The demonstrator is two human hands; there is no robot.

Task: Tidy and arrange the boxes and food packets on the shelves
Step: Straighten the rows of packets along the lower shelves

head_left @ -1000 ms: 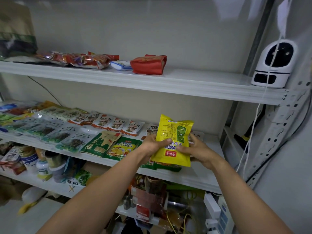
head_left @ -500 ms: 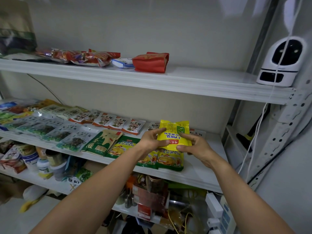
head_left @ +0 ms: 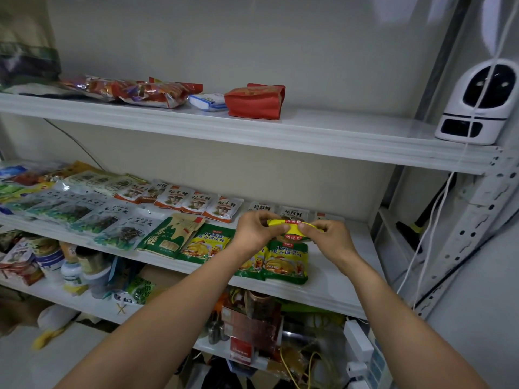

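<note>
A yellow food packet (head_left: pixel 292 226) lies nearly flat over the middle shelf (head_left: pixel 331 287), seen edge-on. My left hand (head_left: pixel 254 230) pinches its left end and my right hand (head_left: pixel 327 238) pinches its right end. Just in front of it lie green seasoning packets (head_left: pixel 286 261) in a row with another green-yellow one (head_left: pixel 206 242) and a green noodle packet (head_left: pixel 171 233). Behind it white mushroom packets (head_left: pixel 295 213) line the back of the shelf. Whether the yellow packet touches the shelf I cannot tell.
Rows of seaweed and mushroom packets (head_left: pixel 112 217) fill the shelf's left. The top shelf (head_left: pixel 337 133) carries red snack bags (head_left: pixel 146 92), a red pouch (head_left: pixel 255 101) and a white camera device (head_left: pixel 480 105). Jars (head_left: pixel 50 256), boxes and cables crowd the lower shelf.
Both hands lowered the yellow packet from upright in front of me down toward the middle shelf, tipping it flat behind the green seasoning packets.
</note>
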